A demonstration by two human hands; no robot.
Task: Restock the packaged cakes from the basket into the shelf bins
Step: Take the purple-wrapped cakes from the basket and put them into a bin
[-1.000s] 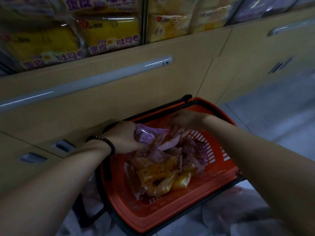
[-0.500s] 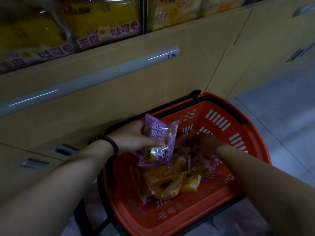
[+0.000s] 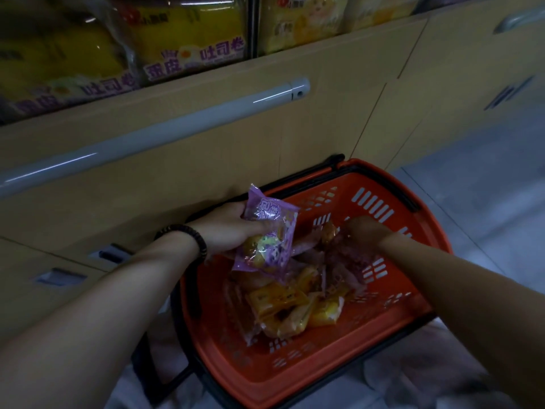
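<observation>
An orange plastic basket (image 3: pixel 298 367) sits on the floor in front of me, holding several packaged cakes in yellow wrappers (image 3: pixel 283 305) and pinkish wrappers (image 3: pixel 339 261). My left hand (image 3: pixel 227 228), with a dark bead bracelet at the wrist, grips purple cake packets (image 3: pixel 269 237) just above the basket's left side. My right hand (image 3: pixel 364 231) reaches down among the pinkish packets at the basket's far right; its fingers are buried in the packets, so its hold cannot be made out.
A tan cabinet front with a long grey rail (image 3: pixel 165 128) stands directly behind the basket. Above it, shelf bins hold large yellow bread bags (image 3: pixel 191 39). Grey floor (image 3: pixel 486 187) lies to the right. Pale cloth (image 3: pixel 413 379) lies under the basket.
My left hand has lifted the purple packets up out of the pile. My right hand has dropped from the basket's rim down into the pinkish packets.
</observation>
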